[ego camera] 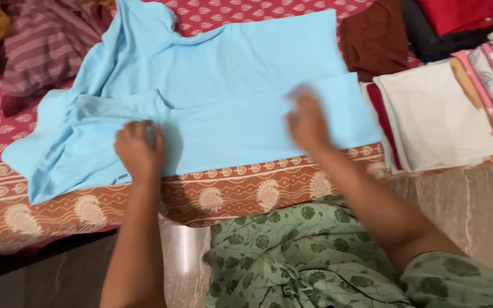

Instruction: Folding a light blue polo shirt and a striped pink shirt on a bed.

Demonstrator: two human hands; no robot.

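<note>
Both hands press on one light-blue shirt (212,97); left hand (138,151) curled, pinching fabric; right hand (306,122) blurred, spread flat.

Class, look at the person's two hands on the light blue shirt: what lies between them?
In the head view, only smooth folded light blue shirt lies between the left hand and right hand; nothing else.

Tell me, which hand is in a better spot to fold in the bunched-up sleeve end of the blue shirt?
Probably the left hand: it rests on the light blue cotton shirt beside the bunched sleeve end. The right hand is at the hem end.
</note>
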